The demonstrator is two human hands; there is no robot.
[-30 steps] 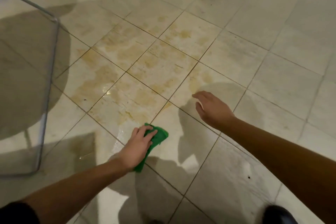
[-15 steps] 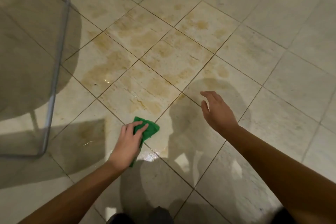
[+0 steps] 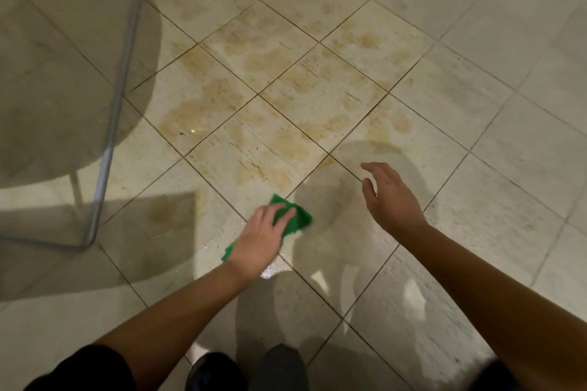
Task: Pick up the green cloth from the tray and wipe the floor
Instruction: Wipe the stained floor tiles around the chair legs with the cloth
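Left hand presses green cloth (flat) on floor.

So the cloth sits on the floor, bottom middle, with the left hand flat on top of it. The right hand is off to its right, apart from the cloth. The stained patch lies just beyond the cloth, and the metal frame stands way over left.
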